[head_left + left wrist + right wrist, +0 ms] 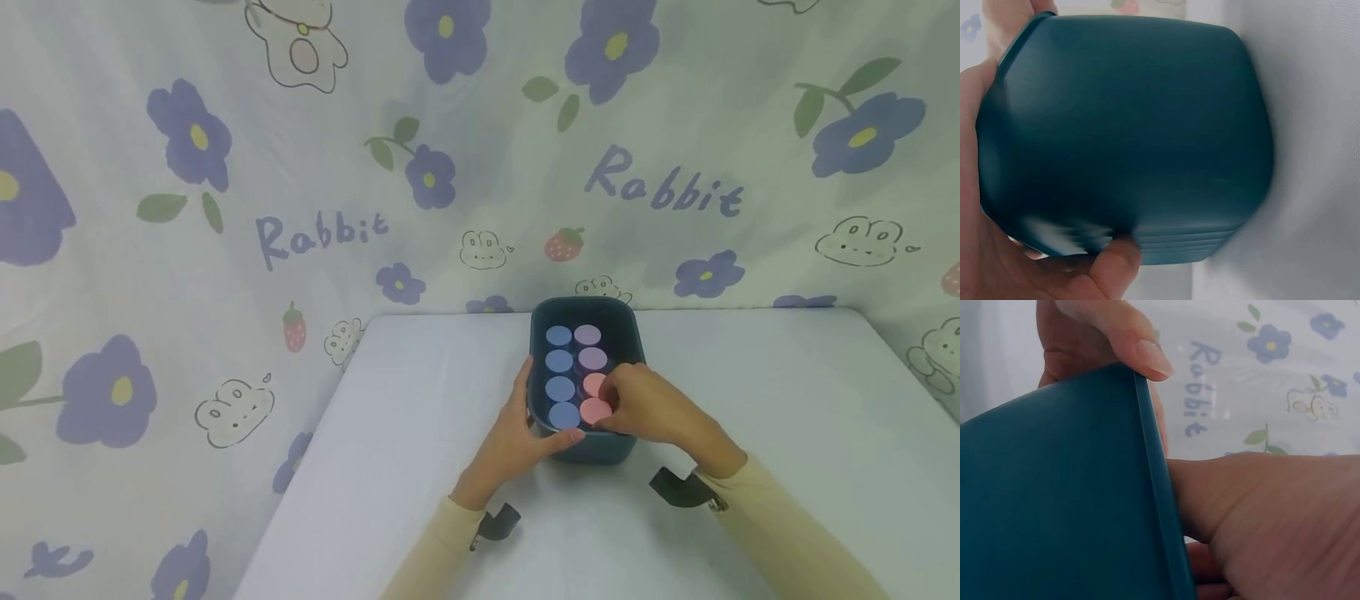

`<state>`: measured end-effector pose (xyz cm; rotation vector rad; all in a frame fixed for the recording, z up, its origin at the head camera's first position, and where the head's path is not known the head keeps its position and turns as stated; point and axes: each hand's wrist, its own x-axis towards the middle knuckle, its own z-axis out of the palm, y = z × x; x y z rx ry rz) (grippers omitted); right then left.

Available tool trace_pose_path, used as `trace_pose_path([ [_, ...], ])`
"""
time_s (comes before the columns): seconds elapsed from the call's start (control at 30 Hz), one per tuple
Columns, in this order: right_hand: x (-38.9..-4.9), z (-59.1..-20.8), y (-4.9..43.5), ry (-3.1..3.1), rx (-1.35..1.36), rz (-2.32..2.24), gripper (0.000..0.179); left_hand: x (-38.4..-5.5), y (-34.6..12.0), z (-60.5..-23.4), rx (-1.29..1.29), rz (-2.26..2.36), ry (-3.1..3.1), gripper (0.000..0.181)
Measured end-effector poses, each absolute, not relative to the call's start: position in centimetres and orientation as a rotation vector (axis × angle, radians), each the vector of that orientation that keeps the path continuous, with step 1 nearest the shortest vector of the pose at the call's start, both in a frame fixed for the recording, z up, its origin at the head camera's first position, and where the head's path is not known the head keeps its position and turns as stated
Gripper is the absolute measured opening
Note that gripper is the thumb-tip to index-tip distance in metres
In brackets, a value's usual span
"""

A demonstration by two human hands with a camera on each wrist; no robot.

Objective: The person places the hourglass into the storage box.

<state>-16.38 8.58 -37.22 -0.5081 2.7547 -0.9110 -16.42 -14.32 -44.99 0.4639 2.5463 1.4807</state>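
Note:
A dark teal plastic bin (588, 451) stands on the white table. My left hand (510, 437) grips its near left corner, thumb over the front rim and fingers along the left side. In the left wrist view the fingers (1116, 265) press the ribbed side of the bin. Inside stand round-topped pieces in two rows: several blue ones (559, 388) on the left, two purple ones (592, 359) and two pink ones on the right. My right hand (648, 406) reaches over the right rim and pinches the nearest pink round piece (595, 411). In the right wrist view its fingertips are hidden behind the bin wall.
The white tabletop (420, 400) spreads out on both sides of the bin. Behind it hangs a pale curtain (480, 192) printed with purple flowers, rabbits and lettering. Dark wrist mounts (682, 488) sit at both cream sleeves.

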Motion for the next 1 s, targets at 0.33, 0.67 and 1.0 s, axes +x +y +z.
trace_pose_path([
  [0.33,-16.5,-37.2,8.4,2.757,-0.481,-0.856,0.015,-16.3,-14.2,-44.7,0.458,1.484,2.538,0.119],
  [0.67,-16.6,-37.2,8.4,2.743,-0.450,-0.831,0.017,-16.3,-14.1,-44.6,0.454,1.494,2.526,0.117],
  [1.0,-15.9,-36.3,8.1,2.739,-0.367,-0.783,0.015,-16.3,-14.1,-44.9,0.442,1.482,2.547,0.121],
])
